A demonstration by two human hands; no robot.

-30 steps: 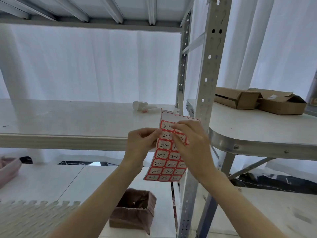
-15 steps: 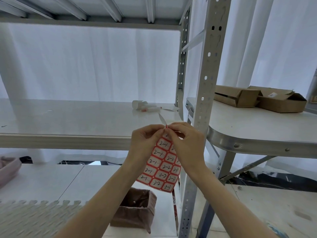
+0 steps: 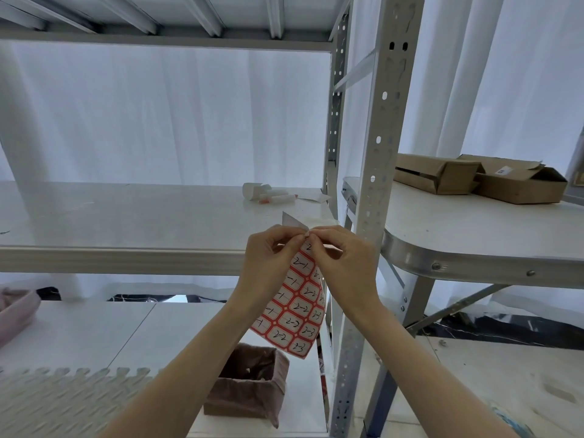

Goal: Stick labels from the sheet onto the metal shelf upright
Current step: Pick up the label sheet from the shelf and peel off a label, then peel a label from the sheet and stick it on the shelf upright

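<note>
A sheet of red-bordered labels (image 3: 298, 306) with handwritten numbers hangs below my two hands at centre frame. My left hand (image 3: 268, 263) pinches the sheet's top edge, where a white corner of backing folds upward. My right hand (image 3: 344, 267) pinches a label's edge at the same top spot, fingertips touching the left hand's. The perforated grey metal shelf upright (image 3: 377, 172) stands just right of my right hand, running from top to bottom of the view.
A white shelf board (image 3: 126, 222) lies behind the hands with a small cup and tubes (image 3: 267, 192). Cardboard boxes (image 3: 480, 178) sit on the round-cornered table at right. A brown bag-lined box (image 3: 249, 384) stands on the lower shelf.
The sheet has dropped lower and tilted, with its top folded back. Both hands have come together at the top edge, fingertips pinching there.
</note>
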